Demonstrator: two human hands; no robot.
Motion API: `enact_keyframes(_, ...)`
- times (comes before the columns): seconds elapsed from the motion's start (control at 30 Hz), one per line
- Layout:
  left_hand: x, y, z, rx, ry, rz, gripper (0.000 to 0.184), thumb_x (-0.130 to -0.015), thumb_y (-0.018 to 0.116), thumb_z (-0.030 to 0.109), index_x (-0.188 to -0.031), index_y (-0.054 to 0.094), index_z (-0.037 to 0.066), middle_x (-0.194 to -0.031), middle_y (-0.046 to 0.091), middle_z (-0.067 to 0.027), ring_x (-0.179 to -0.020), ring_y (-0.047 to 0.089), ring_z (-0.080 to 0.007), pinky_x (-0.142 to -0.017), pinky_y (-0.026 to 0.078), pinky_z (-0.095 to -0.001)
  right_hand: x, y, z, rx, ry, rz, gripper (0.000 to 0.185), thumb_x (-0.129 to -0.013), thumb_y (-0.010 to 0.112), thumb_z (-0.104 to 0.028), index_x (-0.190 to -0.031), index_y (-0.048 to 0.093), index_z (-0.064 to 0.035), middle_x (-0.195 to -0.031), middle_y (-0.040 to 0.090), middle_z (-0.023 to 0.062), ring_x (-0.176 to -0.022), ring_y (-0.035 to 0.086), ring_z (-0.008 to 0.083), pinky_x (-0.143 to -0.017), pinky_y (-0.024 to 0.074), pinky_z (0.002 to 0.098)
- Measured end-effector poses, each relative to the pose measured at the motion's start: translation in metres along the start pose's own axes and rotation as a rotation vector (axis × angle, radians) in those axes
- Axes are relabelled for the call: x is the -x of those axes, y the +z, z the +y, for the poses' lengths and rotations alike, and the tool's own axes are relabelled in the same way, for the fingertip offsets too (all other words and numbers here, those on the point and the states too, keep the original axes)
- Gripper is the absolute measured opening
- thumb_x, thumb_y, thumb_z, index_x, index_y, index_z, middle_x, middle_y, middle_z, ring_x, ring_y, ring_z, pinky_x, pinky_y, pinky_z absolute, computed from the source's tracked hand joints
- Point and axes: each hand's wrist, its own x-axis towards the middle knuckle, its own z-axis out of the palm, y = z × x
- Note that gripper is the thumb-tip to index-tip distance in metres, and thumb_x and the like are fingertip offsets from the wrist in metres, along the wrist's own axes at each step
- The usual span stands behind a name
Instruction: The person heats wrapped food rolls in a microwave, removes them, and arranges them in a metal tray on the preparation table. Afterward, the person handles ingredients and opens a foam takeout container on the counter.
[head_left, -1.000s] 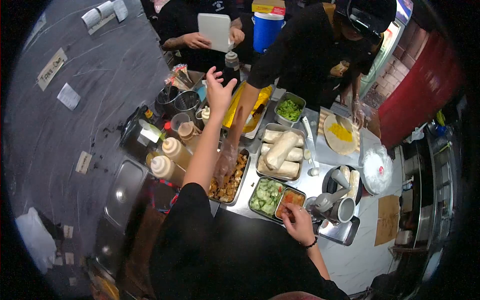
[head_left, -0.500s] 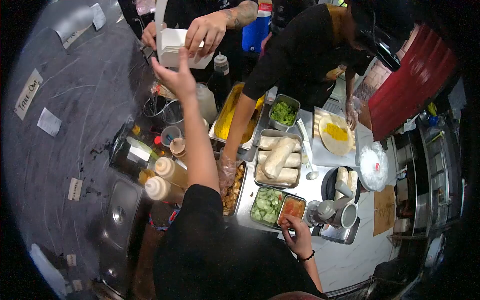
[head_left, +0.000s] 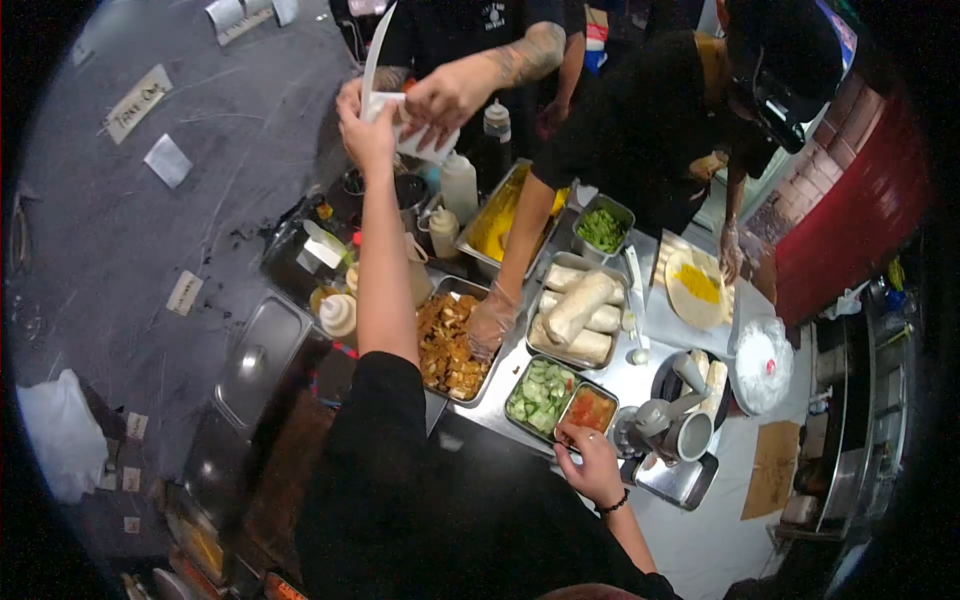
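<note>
My left hand [head_left: 368,140] is raised at the upper middle, its fingers closed on the side of a white lidded takeout box [head_left: 430,150]. A co-worker's tattooed hand [head_left: 450,100] also grips the box from the far side. My right hand [head_left: 594,470] rests at the near edge of a small metal pan of red salsa [head_left: 590,410], thumb and fingers closed on its rim. Beside that pan lies a container of sliced cucumber [head_left: 541,392]. A second co-worker's gloved hand [head_left: 492,325] reaches into a tray of browned meat pieces [head_left: 447,345].
Wrapped rolls [head_left: 578,310] fill a metal tray in the middle. Behind it are a pan of yellow food [head_left: 495,225] and chopped greens [head_left: 602,230]. A flatbread [head_left: 697,290] with yellow filling lies to the right, near a grey press tool [head_left: 660,420]. Squeeze bottles [head_left: 338,315] stand left.
My left hand has closed on the takeout box, where its fingers were spread just beneath it. The view has shifted. My right hand stays at the salsa pan.
</note>
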Motion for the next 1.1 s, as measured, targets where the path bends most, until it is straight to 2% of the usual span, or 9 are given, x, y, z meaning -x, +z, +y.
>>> enact_keyframes(0.23,0.019,-0.011,0.019,-0.021,-0.146,0.035,0.056,-0.073,0.065,0.039,-0.116,0.054,0.004,-0.108,0.056,-0.0224,-0.101,0.054,-0.035,-0.086,0.041,-0.0395,0.025,-0.012,0.0,-0.002,0.033,-0.097,0.026,-0.077,0.062,-0.014,-0.102,0.056,-0.0043,-0.079,0.06,0.0122,-0.077,0.059,0.0304,-0.069,0.046,0.038)
enact_keyframes(0.33,0.008,-0.017,0.028,0.303,-0.132,-0.059,0.061,-0.073,0.065,0.041,-0.115,0.053,-0.002,-0.107,0.056,-0.0231,-0.099,0.056,-0.0332,-0.087,0.041,-0.0382,0.028,-0.013,-0.001,-0.022,0.036,-0.106,0.025,-0.077,0.063,-0.013,-0.098,0.057,-0.0026,-0.08,0.061,0.0136,-0.077,0.06,0.0295,-0.068,0.0461,0.0363)
enact_keyframes(0.4,0.009,-0.018,0.027,0.433,-0.467,0.04,0.066,-0.069,0.067,0.042,-0.112,0.053,-0.007,-0.105,0.057,-0.0217,-0.095,0.056,-0.0284,-0.084,0.041,-0.037,0.034,-0.012,0.001,-0.021,0.049,-0.118,0.029,-0.078,0.061,-0.017,-0.104,0.058,-0.0052,-0.082,0.061,0.0137,-0.078,0.059,0.0305,-0.071,0.0471,0.0388)
enact_keyframes(0.57,0.019,-0.039,0.026,0.681,-0.6,0.15,0.05,-0.066,0.056,0.019,-0.105,0.053,-0.011,-0.095,0.058,-0.018,-0.08,0.059,-0.0274,-0.068,0.047,-0.0368,0.039,-0.013,0.001,-0.032,0.039,-0.121,0.026,-0.078,0.06,-0.017,-0.101,0.058,-0.0043,-0.083,0.061,0.0145,-0.079,0.059,0.0308,-0.071,0.0468,0.0395)
enact_keyframes(0.67,0.021,-0.043,0.014,0.738,-0.68,0.207,0.047,-0.066,0.055,0.019,-0.102,0.054,-0.011,-0.094,0.058,-0.0182,-0.079,0.059,-0.027,-0.068,0.047,-0.0365,0.04,-0.011,0.003,-0.051,0.012,-0.109,0.026,-0.079,0.06,-0.017,-0.101,0.057,-0.0041,-0.082,0.06,0.0145,-0.078,0.059,0.0312,-0.071,0.0463,0.0398)
enact_keyframes(0.83,0.036,-0.08,0.047,0.679,-0.757,0.09,0.028,-0.067,0.05,0.015,-0.092,0.048,0.001,-0.085,0.052,-0.0155,-0.074,0.056,-0.0329,-0.06,0.048,-0.0527,0.036,-0.018,-0.008,-0.025,-0.035,-0.13,0.027,-0.079,0.059,-0.015,-0.104,0.056,-0.0046,-0.081,0.06,0.013,-0.077,0.057,0.0305,-0.07,0.0452,0.0384)
enact_keyframes(0.97,0.049,-0.106,0.066,0.74,-0.795,-0.02,0.026,-0.067,0.049,0.014,-0.09,0.049,0.001,-0.084,0.052,-0.0156,-0.076,0.056,-0.0327,-0.059,0.048,-0.0521,0.036,-0.017,-0.008,-0.031,-0.052,-0.138,0.027,-0.078,0.061,-0.015,-0.103,0.056,-0.0048,-0.081,0.059,0.0128,-0.078,0.057,0.0302,-0.071,0.0452,0.0385)
enact_keyframes(1.03,0.064,-0.128,0.07,0.729,-0.803,-0.182,0.039,-0.071,0.044,0.02,-0.105,0.047,0.001,-0.108,0.049,-0.0183,-0.1,0.048,-0.0336,-0.08,0.038,-0.0546,0.037,-0.019,-0.008,-0.034,-0.077,-0.104,0.027,-0.077,0.062,-0.015,-0.102,0.056,-0.0045,-0.083,0.059,0.013,-0.078,0.058,0.0302,-0.071,0.0453,0.0381)
enact_keyframes(1.1,0.082,-0.158,0.07,0.768,-0.731,-0.187,0.031,-0.071,0.045,0.016,-0.097,0.05,0.0,-0.1,0.054,-0.0167,-0.092,0.053,-0.0288,-0.077,0.041,-0.0516,0.035,-0.022,-0.005,-0.046,-0.078,-0.092,0.027,-0.077,0.062,-0.015,-0.102,0.056,-0.0042,-0.084,0.06,0.0133,-0.078,0.058,0.0301,-0.071,0.0454,0.0378)
